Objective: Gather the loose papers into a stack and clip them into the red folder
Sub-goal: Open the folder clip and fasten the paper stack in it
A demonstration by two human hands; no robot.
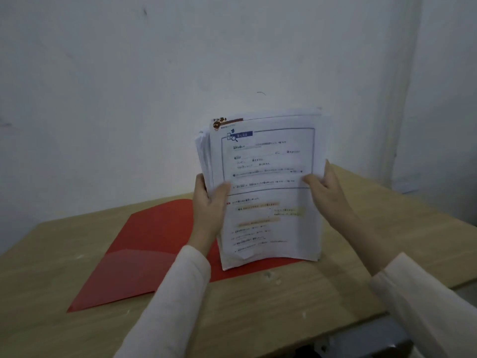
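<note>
Nearest to the camera are two pale sleeves (180, 288), one on each forearm, coming up from the bottom edge of the view over the wooden table (51, 267).

The left hand (209, 205) grips the left edge of the stack of papers (265, 182). Its thumb lies across the front sheet and the fingers are curled behind the stack, so the edge is pinched between them. The right hand (327, 192) holds the opposite, right edge at almost the same height. Its thumb presses on the front page and the other fingers go around the back, where I cannot see them.

Between the two hands the stack of papers stands upright, with the printed front page facing the person. The bottom edge of the stack rests on the right half of the red folder (144, 244), just below the hands. The top edges of the sheets are not even; some sheets at the upper left stick out a little behind the front one.

The red folder lies open and flat on the table, under the left hand and spreading away to its left. On its left half there is a pocket at the lower part.

Beyond the hands and the papers there is a plain white wall (129, 73).
</note>
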